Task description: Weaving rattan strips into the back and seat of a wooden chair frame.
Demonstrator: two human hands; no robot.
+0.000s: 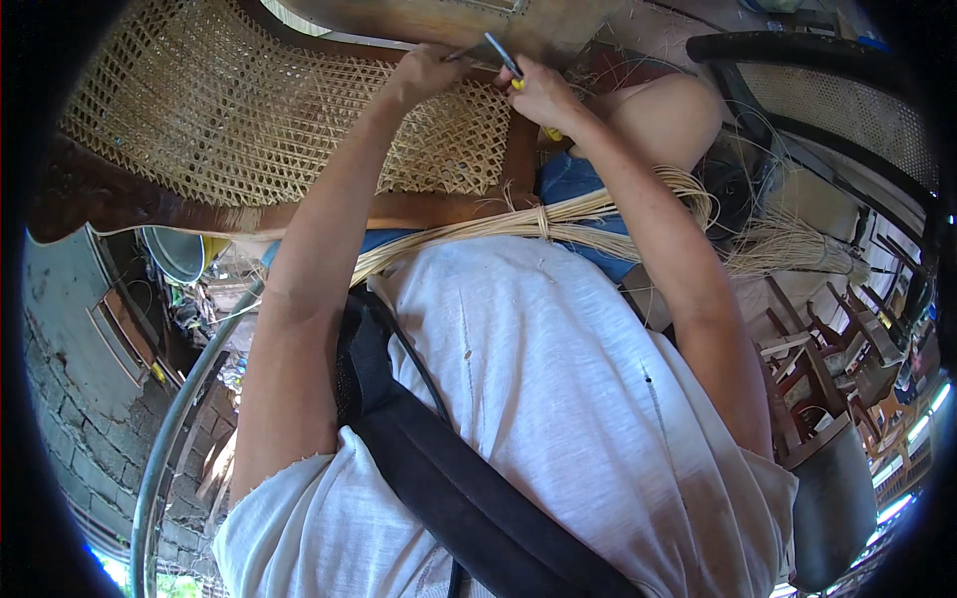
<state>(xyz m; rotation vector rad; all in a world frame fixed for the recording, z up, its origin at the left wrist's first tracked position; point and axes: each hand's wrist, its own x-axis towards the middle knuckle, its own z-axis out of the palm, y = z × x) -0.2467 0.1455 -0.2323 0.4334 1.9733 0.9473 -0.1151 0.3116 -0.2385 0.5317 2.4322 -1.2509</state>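
A woven cane panel [289, 125] in a brown wooden chair frame [399, 210] lies across my lap. At the panel's far right corner, my left hand [427, 76] is closed, with a thin dark piece at its fingertips that I cannot make out. Just to its right, my right hand [544, 98] grips a screwdriver-like tool [501, 52] with a pale metal shaft and a yellow and black handle. The shaft points up and left, above the frame's edge. Nearer my body, a tied bundle of cane strands [588, 214] rests across my lap.
At the upper right stands another chair with a dark curved frame [788, 50]. Loose cane strands [797, 249] spread at the right, near several wooden chairs [827, 349]. On the left are a metal bucket [177, 254], a curved metal tube [184, 409] and a block wall [75, 399].
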